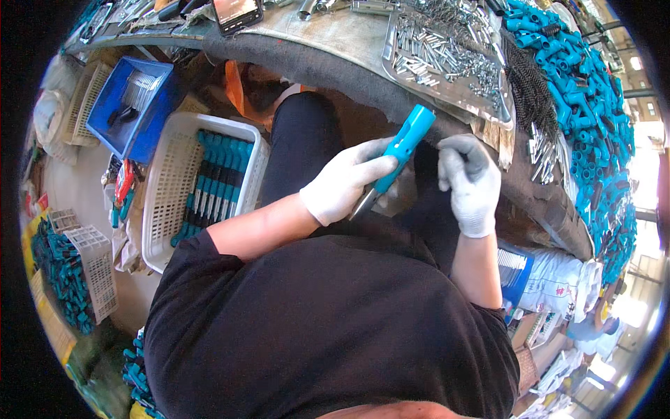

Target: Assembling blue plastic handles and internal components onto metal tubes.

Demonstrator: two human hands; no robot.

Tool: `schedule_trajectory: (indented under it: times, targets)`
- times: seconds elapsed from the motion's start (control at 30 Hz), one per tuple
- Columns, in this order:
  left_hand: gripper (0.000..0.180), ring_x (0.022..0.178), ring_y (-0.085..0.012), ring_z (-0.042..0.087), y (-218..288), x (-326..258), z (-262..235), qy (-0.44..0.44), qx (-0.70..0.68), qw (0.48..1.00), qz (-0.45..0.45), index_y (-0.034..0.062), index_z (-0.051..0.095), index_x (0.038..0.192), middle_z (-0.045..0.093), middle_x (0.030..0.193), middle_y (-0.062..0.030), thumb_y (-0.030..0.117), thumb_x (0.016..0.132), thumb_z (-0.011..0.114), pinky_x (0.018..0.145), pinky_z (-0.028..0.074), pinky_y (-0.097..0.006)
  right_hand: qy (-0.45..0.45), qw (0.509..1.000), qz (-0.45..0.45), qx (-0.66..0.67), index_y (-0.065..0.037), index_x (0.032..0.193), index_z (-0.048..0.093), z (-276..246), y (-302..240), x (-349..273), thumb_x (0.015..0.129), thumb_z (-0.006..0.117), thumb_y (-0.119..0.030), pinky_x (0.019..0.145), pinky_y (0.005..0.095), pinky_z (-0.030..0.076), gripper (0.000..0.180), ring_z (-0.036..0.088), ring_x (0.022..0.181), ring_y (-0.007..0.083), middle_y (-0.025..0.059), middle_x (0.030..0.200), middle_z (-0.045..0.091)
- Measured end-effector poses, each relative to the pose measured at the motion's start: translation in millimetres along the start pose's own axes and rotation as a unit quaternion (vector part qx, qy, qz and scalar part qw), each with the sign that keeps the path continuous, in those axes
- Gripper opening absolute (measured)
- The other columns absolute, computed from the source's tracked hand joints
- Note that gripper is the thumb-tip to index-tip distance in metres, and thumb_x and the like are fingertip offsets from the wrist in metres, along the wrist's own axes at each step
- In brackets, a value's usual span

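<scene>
In front of my body, my left hand (352, 178), in a white glove, is wrapped round a teal tool handle (410, 133). The handle slants up to the right, and a small dark hole shows in its side. A flat metal piece (364, 204) juts out below the same hand, in line with the handle. My right hand (469, 174), gloved too, is raised to the right, apart from the handle. Its fingers are curled in toward the thumb, and I cannot make out whether something small is between them.
A metal tray (447, 63) of small pins lies on the bench, with dark springs (527, 87) and piled teal plastic parts (579, 91) to its right. At left stand a white basket (155, 188) of teal-and-black tools and a blue bin (157, 77). A phone (237, 14) rests at the far edge.
</scene>
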State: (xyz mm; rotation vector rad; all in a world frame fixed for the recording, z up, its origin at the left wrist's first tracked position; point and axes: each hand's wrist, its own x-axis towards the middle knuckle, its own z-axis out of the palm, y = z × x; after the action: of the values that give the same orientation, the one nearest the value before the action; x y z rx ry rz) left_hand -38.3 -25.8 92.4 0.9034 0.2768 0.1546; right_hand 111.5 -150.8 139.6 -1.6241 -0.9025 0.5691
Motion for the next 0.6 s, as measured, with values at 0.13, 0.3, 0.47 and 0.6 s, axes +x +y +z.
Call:
schedule_trajectory:
  times: [0.13,0.3,0.47,0.6]
  targets:
    - [0.053,0.078,-0.0099,0.057,5.1,-8.3,12.3,-0.037,-0.046,0.998,0.013,0.0009,0.041,0.136,0.059,0.093,-0.0031,0.03,0.094,0.054,0.066,0.049,-0.024,0.013,0.99,-0.108,-0.095,-0.003,0.09,0.062,16.2,7.9,-13.5,0.08,0.066,0.004,0.069,0.0273,0.049,0.013,0.06,0.076,0.0171,0.0091,0.085,0.06]
    - [0.056,0.077,-0.0097,0.057,-1.9,-16.4,18.5,-0.034,-0.027,0.999,0.026,0.0005,0.041,0.136,0.06,0.094,-0.0032,0.033,0.093,0.056,0.066,0.048,-0.023,0.027,0.983,-0.167,-0.075,-0.003,0.088,0.063,23.4,10.4,-21.5,0.076,0.071,0.004,0.071,0.0278,0.049,0.016,0.06,0.077,0.019,0.0098,0.086,0.06]
    - [0.061,0.087,-0.0097,0.056,-4.0,-24.3,18.5,-0.044,-0.003,0.999,0.032,-0.0012,0.039,0.138,0.058,0.108,-0.0051,0.031,0.091,0.061,0.073,0.048,-0.025,0.03,0.975,0.076,0.209,-0.005,0.092,0.05,24.3,16.7,-34.5,0.078,0.072,-0.003,0.064,0.0226,0.047,0.027,0.056,0.069,0.0085,0.0041,0.087,0.058]
    - [0.058,0.09,-0.0098,0.056,-3.4,-25.2,15.1,-0.043,0.023,0.998,0.047,-0.0019,0.042,0.136,0.059,0.111,-0.006,0.027,0.09,0.062,0.076,0.048,-0.026,-0.022,0.966,0.103,0.235,-0.006,0.097,0.049,22.3,13.1,-30.3,0.076,0.075,-0.009,0.062,0.023,0.047,0.033,0.056,0.068,0.0096,0.0043,0.087,0.059]
